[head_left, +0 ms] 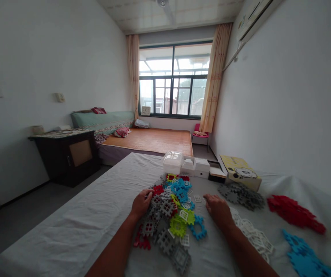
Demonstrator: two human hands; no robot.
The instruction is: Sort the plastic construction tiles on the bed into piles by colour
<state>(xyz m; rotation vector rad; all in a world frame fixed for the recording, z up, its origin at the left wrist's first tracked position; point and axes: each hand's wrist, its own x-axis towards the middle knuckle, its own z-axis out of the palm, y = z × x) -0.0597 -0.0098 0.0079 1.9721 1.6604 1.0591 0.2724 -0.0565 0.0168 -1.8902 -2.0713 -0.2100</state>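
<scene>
A mixed heap of plastic interlocking tiles [171, 207] in grey, red, blue, green and white lies on the grey-sheeted table [96, 215]. My left hand [141, 202] rests on the heap's left edge, fingers curled over grey tiles there. My right hand [218, 209] lies knuckles up at the heap's right side, fingers bent down onto the sheet beside a white tile [197, 198]; what it grips, if anything, is hidden. Sorted piles lie to the right: grey [242, 195], red [293, 212], white [254, 236], blue [306, 256].
A clear plastic container [172, 162], white boxes [195, 167] and a yellow carton [242, 172] stand at the table's far end. Beyond are a bed [150, 140], a dark cabinet [67, 154] at left and a window [173, 82]. A wall runs along the right.
</scene>
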